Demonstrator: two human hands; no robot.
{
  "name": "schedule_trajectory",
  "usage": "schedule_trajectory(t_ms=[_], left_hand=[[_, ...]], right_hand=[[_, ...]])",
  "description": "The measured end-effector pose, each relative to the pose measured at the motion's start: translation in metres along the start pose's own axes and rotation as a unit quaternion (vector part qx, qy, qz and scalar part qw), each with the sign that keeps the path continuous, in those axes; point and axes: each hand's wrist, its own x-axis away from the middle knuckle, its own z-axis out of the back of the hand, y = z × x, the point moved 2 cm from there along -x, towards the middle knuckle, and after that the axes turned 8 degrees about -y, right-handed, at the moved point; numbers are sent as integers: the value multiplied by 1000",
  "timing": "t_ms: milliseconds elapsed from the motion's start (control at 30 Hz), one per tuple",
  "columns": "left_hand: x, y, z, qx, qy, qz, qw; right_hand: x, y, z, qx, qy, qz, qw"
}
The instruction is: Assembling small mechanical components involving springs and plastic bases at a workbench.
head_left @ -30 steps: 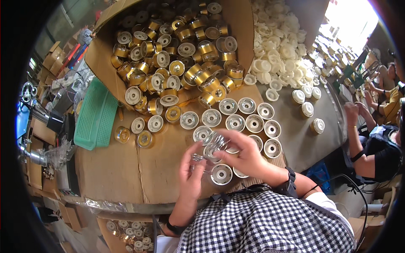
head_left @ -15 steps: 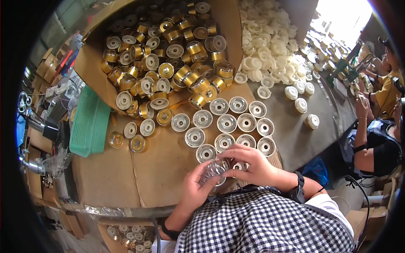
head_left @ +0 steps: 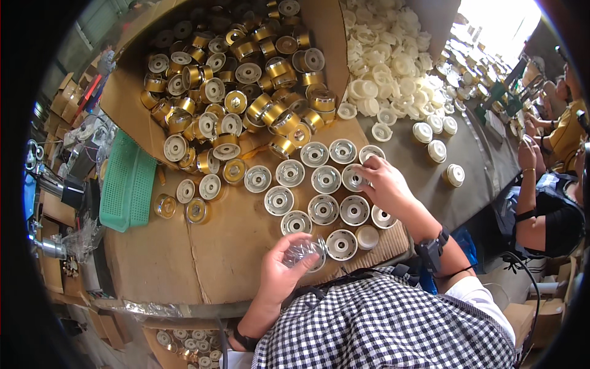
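Note:
My left hand point(head_left: 278, 267) is closed round a bunch of clear, thin plastic pieces point(head_left: 302, 251), just above the nearest row of caps. My right hand point(head_left: 388, 189) reaches to the right side of the group, its thumb and fingers bent together over a round cap point(head_left: 351, 178). Whatever sits between those fingertips is too small and covered to make out. Several round caps with pale rims and silvery recessed insides, such as this one point(head_left: 322, 210), stand in loose rows on the cardboard sheet point(head_left: 239, 258). A plain white round piece point(head_left: 367, 237) lies among them.
A large cardboard box point(head_left: 132, 92) tipped toward me spills gold caps point(head_left: 279, 117). White plastic inserts point(head_left: 384, 80) are heaped to its right. A green basket point(head_left: 126, 184) stands left. White-topped caps point(head_left: 455, 175) sit on the grey table. A co-worker point(head_left: 544, 203) is at the right.
My right hand has left the clear plastic pieces and moved up and right to the caps. My left hand still holds the pieces, slightly lower left. A plain white round piece has come into view.

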Motion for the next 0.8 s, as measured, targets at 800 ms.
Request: schedule_trajectory(t_ms=[800], left_hand=[[-111,24,-65,-539,-109,-110,828]], right_hand=[[74,-14,7,-300,138,51,943]])
